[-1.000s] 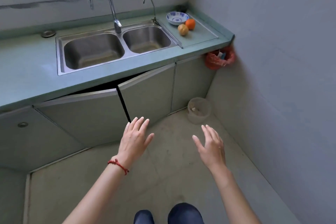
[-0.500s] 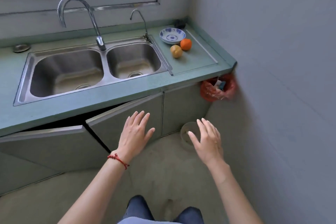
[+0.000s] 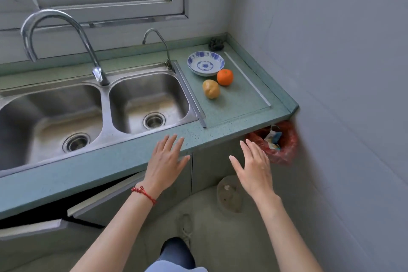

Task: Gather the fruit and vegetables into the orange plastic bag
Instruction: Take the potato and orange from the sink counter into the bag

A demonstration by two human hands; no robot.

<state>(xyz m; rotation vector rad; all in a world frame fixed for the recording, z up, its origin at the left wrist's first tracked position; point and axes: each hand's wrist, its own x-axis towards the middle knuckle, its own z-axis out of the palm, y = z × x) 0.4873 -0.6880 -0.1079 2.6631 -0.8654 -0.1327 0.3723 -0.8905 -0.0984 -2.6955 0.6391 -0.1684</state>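
So the round orange mandarin [image 3: 225,77] and the yellowish-brown potato-looking lump [image 3: 211,89] sit side by side, just about touching, on the speckled green worktop [image 3: 231,115] right of the sink, just in front of a blue-and-white patterned bowl [image 3: 205,65]. The crinkly orange plastic bag [image 3: 284,150] hangs under the worktop's corner, against the wall, with some scraps already inside.

Both hands are empty, fingers spread loose: left hand [image 3: 165,161] over the front edge, right hand [image 3: 254,166] just beside the bag.

Risks, I'd guess: both items are round, so a sloppy nudge rolls them off the front edge onto the floor, or into the steel double sink [image 3: 106,95]. The bag mouth is tucked under the overhang, so a drop from above could miss. The wall crowds the right side; there's plenty of room on the left.
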